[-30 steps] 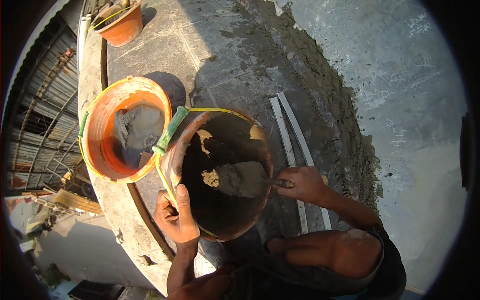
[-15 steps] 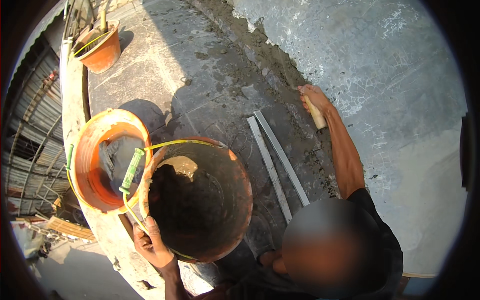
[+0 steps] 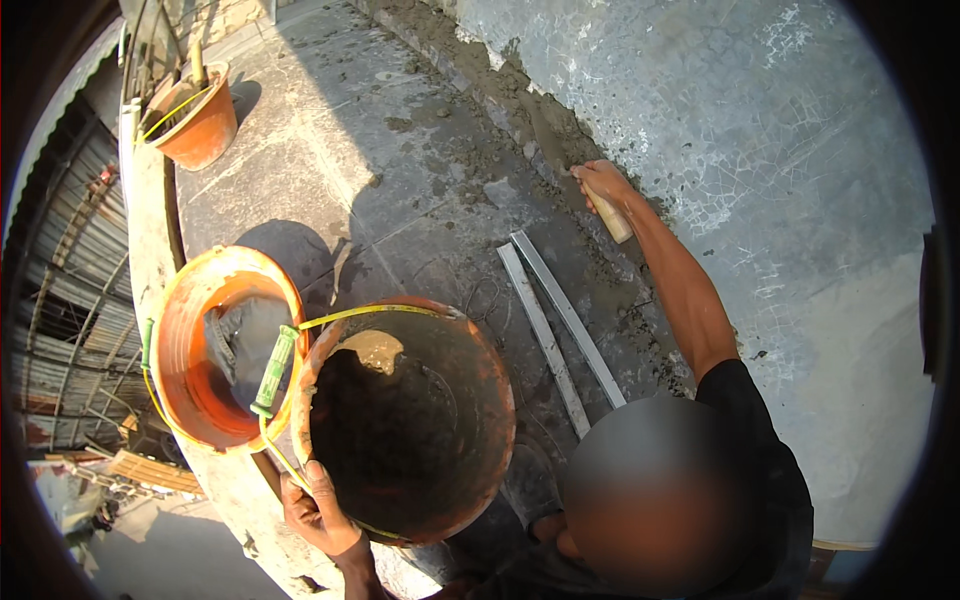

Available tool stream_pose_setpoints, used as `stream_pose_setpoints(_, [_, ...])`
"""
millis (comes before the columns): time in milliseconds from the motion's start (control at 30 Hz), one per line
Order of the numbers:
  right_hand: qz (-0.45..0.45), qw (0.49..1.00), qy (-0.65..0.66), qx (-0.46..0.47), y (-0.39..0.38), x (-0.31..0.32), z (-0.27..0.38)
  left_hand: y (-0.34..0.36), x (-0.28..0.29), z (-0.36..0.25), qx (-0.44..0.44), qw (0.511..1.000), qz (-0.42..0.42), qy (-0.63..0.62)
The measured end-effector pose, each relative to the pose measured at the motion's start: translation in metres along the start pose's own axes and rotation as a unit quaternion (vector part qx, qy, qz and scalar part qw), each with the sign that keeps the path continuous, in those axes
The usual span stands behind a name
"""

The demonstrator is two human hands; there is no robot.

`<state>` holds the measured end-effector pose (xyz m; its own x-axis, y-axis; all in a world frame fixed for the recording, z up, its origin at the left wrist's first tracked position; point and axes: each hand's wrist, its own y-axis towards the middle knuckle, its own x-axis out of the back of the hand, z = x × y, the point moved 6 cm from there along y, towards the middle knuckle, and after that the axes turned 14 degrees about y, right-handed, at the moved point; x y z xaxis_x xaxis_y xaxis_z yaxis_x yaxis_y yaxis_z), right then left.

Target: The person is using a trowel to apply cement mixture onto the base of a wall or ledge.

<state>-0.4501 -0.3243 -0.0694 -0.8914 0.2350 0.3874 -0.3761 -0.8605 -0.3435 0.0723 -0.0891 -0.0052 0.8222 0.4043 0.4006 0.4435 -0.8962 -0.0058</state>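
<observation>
My right hand grips a tool with a pale wooden handle, likely a trowel, over a band of wet grey mortar; its blade is hard to make out. My left hand is closed on the near-left rim of a large dirty bucket, by its yellow wire handle with a green grip. The bucket's inside is dark, with a sunlit patch. An orange bucket holding murky grey contents touches it on the left. Two metal straight bars lie between the large bucket and the mortar.
A smaller orange bucket with tools stands at the upper left on the grey slab. A concrete edge runs along the left, with corrugated metal sheets beyond. A cracked grey surface fills the right. A blurred patch hides the lower right.
My right hand has moved out of the large bucket up to the mortar band, then slightly farther up and left. My left hand still grips the bucket rim.
</observation>
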Motion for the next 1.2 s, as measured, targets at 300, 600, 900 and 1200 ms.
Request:
stream_pose_setpoints(300, [-0.027, 0.997, 0.063, 0.033, -0.034, 0.024, 0.007, 0.000, 0.002, 0.000, 0.020, 0.999, 0.000, -0.031])
stream_pose_setpoints(600, [-0.160, 0.884, -0.401, 0.177, -0.110, 0.045, 0.028, 0.002, -0.005, -0.001, 0.001, 0.999, 0.007, -0.037])
stream_pose_setpoints(900, [0.358, 0.931, 0.067, -0.009, -0.196, -0.071, 0.024, 0.004, 0.002, -0.002, -0.001, 1.000, -0.010, -0.015])
stream_pose_setpoints(1200, [0.033, 0.987, 0.054, 0.145, -0.195, 0.057, 0.042, 0.000, 0.004, -0.003, 0.000, 0.999, -0.013, -0.036])
